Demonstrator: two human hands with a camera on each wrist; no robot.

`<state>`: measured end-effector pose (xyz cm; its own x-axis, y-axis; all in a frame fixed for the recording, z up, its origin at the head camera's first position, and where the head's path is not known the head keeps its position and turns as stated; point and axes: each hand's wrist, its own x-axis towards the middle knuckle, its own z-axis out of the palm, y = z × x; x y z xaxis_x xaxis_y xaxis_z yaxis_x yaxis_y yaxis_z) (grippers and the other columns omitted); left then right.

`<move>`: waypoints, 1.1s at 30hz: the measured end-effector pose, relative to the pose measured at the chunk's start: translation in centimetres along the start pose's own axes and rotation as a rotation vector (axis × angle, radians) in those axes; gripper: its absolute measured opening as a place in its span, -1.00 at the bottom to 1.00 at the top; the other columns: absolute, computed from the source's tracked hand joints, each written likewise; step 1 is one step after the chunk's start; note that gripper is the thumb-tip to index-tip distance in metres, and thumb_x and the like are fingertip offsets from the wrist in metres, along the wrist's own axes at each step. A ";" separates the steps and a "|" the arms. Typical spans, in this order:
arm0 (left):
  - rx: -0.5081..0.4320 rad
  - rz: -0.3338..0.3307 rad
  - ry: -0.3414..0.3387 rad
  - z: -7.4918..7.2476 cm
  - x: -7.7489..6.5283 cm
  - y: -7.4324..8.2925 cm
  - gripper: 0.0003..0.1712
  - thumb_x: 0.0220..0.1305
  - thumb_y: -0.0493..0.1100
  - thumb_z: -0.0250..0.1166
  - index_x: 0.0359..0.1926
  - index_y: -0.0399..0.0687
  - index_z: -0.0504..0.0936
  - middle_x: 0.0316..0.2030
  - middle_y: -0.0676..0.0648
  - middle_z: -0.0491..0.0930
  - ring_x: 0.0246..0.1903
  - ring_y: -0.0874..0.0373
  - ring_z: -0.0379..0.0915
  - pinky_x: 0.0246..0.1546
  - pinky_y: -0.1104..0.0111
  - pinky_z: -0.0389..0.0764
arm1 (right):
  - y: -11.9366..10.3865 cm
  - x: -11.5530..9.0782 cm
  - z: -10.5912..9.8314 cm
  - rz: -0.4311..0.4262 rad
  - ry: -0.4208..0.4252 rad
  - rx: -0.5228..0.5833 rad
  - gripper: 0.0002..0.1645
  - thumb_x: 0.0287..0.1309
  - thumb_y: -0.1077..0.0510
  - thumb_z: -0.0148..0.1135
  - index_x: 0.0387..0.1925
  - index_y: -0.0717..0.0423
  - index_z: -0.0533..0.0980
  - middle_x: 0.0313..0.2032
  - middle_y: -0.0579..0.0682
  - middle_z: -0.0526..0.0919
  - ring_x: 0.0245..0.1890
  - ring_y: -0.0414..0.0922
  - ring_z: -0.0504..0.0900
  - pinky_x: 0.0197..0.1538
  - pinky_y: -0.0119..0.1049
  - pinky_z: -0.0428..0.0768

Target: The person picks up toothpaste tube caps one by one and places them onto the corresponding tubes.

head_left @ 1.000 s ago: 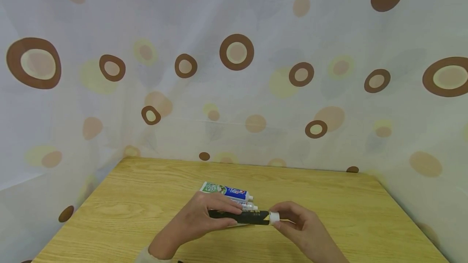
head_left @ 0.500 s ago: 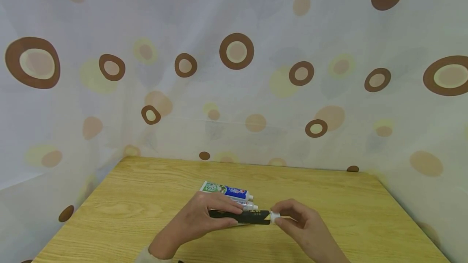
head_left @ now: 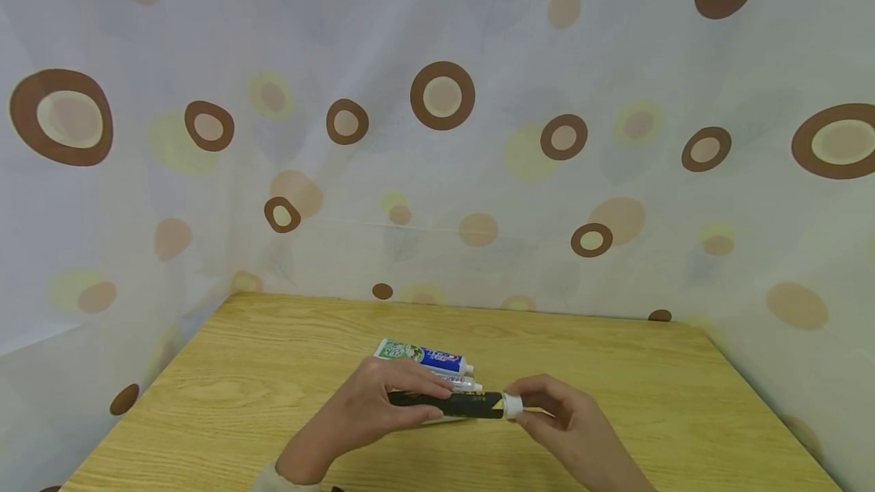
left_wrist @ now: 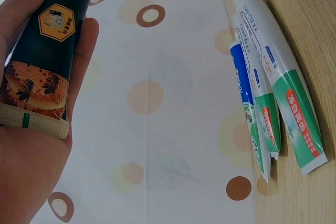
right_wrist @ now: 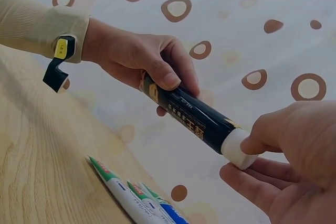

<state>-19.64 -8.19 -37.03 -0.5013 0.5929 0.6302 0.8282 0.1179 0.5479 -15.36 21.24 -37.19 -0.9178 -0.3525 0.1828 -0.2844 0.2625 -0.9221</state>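
A black toothpaste tube (head_left: 478,405) is held level above the table, its end pointing right. My left hand (head_left: 369,405) grips its body, thumb on the near side and fingers over the far side. At the other end, the thumb and fingers of my right hand (head_left: 563,416) pinch the white cap (right_wrist: 237,148). In the left wrist view, the tube's crimped bottom (left_wrist: 39,121) and honeycomb print show against the palm. The right wrist view has the cap seated against the tube, with the thumb on one side and fingers beneath.
Three more toothpaste tubes lie side by side on the wooden table (head_left: 273,355): a green and blue one (head_left: 424,355), a slim white and green one (left_wrist: 257,80), and a larger white and green one (left_wrist: 278,61). Behind stands a spotted cloth (head_left: 478,188).
The right fingers shift slightly around the white cap, moving a little right and then back. The left hand and black tube stay nearly still; the tubes on the table have not moved.
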 end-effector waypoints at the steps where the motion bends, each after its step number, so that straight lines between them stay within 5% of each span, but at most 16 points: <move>1: 0.000 0.002 0.000 0.0 0.0 0.0 -0.75 0.20 -0.17 0.44 -0.08 -0.08 0.78 -0.13 -0.03 0.77 -0.07 0.18 0.69 -0.15 0.41 0.69 | 0.0 0.0 0.0 0.004 0.003 -0.004 -0.60 0.35 0.15 0.22 0.12 0.27 0.49 0.06 0.29 0.60 -0.07 -0.28 0.69 -0.03 -0.38 0.66; 14: -0.005 -0.001 -0.007 0.0 0.0 0.2 -0.76 0.21 -0.17 0.43 -0.09 -0.07 0.78 -0.14 -0.02 0.77 -0.06 0.18 0.69 -0.14 0.40 0.69 | -0.3 -0.1 0.4 -0.011 0.097 -0.028 -0.66 0.35 0.12 0.22 0.02 0.28 0.53 0.03 0.15 0.61 -0.04 -0.33 0.65 -0.03 -0.38 0.67; 26: 0.001 0.018 0.005 -0.1 0.0 0.2 -0.76 0.21 -0.19 0.43 -0.09 -0.09 0.78 -0.13 -0.05 0.77 -0.07 0.16 0.69 -0.15 0.39 0.69 | -0.4 0.0 0.2 0.064 0.042 0.025 -0.61 0.31 0.15 0.26 0.09 0.27 0.51 0.08 0.26 0.59 -0.06 -0.25 0.69 -0.04 -0.39 0.66; 33: 0.004 0.018 0.006 0.0 0.1 0.3 -0.76 0.20 -0.18 0.44 -0.10 -0.07 0.79 -0.14 -0.02 0.77 -0.06 0.17 0.69 -0.11 0.38 0.68 | -0.5 0.1 0.2 0.078 0.081 -0.017 -0.64 0.35 0.08 0.22 0.07 0.21 0.54 0.06 0.18 0.61 -0.07 -0.26 0.67 -0.03 -0.43 0.64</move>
<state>-19.41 -8.15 -36.78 -0.4881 0.5899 0.6432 0.8381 0.1110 0.5341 -15.26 20.86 -36.84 -0.9564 -0.2572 0.1382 -0.2154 0.3020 -0.9287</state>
